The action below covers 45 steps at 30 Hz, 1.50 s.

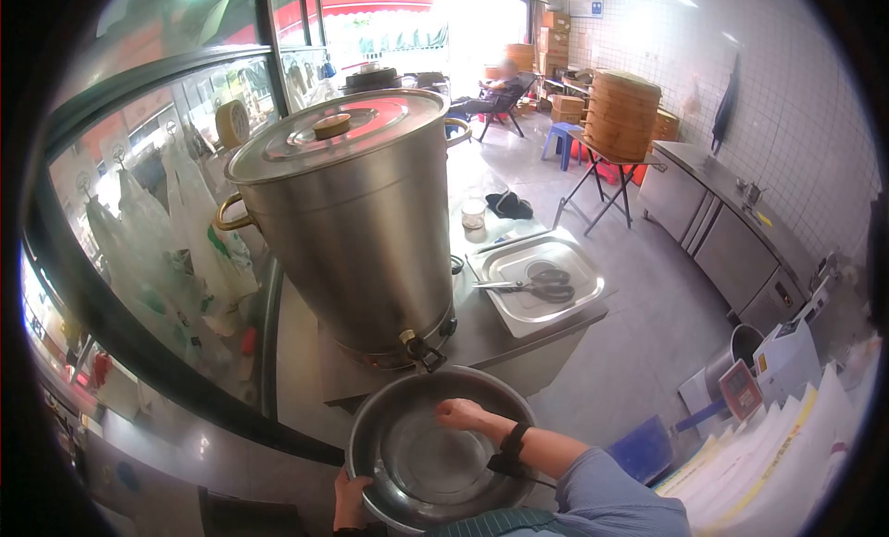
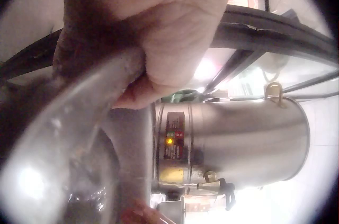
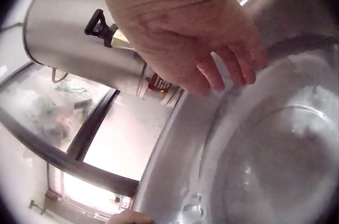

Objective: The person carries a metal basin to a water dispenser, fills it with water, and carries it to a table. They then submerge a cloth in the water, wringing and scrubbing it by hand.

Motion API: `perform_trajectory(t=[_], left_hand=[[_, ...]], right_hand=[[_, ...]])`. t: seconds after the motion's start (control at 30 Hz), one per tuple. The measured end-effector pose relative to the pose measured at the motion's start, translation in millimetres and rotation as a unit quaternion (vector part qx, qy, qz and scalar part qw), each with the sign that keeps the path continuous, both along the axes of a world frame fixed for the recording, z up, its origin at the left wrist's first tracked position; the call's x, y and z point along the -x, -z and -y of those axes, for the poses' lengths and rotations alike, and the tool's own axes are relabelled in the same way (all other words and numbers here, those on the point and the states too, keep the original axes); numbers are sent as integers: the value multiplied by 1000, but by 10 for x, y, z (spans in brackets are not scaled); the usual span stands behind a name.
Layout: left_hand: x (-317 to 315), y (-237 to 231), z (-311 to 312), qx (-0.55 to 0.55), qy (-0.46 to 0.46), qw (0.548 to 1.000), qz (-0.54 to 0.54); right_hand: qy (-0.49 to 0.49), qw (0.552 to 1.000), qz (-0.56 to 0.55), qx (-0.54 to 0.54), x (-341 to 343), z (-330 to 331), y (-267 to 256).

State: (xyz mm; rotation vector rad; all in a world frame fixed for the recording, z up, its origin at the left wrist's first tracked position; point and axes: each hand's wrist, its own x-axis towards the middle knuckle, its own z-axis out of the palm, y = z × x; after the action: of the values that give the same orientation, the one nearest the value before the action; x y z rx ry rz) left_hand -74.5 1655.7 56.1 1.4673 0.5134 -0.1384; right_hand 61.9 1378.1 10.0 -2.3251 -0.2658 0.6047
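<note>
A wide metal basin (image 1: 426,463) is in front of me, below the tap (image 1: 424,351) of a tall steel barrel (image 1: 370,231). My left hand (image 1: 351,498) grips the basin's left rim, its thumb over the edge; the left wrist view shows this hand (image 2: 153,28) close up. Above the basin's hollow is my right hand (image 1: 460,414), its fingers loosely bent and pointing down with nothing in them, as the right wrist view of the hand (image 3: 196,44) shows. Bright reflections lie on the basin's inside (image 3: 280,155). A small lamp glows on the barrel's label panel (image 2: 175,135).
Right of the barrel, a shallow metal tray (image 1: 528,324) holds scissors (image 1: 546,285) at the counter's edge. A glass jar (image 1: 473,214) stands behind it. Framed glass (image 1: 157,259) runs along the left. Bamboo steamers (image 1: 622,116) are stacked farther back, and a person (image 1: 500,91) sits beyond.
</note>
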Motion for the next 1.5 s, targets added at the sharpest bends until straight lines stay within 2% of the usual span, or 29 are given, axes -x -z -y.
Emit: perform_trajectory(t=[0.13,0.73,0.8,0.87,0.93,1.03,1.5], left_hand=[[-1,59,-35,1,8,1000,-10],[-23,178,-61,5,-9,1000,5],[-20,209,-70,7,-10,1000,8],[-21,219,-75,10,-11,1000,10],[-24,209,-74,-5,-5,1000,8],[-11,129,-34,-3,-9,1000,3],[2,2,25,-4,-5,1000,-4]], right_hand=[[7,999,2,-34,72,-7,-98],[-12,998,-42,-52,197,8,-61],[-25,998,-17,-53,199,7,102],[-38,998,8,-54,226,8,14],[13,984,-143,-106,266,20,-101],[33,980,-151,-125,301,3,-16],[13,985,-138,-106,298,27,70]])
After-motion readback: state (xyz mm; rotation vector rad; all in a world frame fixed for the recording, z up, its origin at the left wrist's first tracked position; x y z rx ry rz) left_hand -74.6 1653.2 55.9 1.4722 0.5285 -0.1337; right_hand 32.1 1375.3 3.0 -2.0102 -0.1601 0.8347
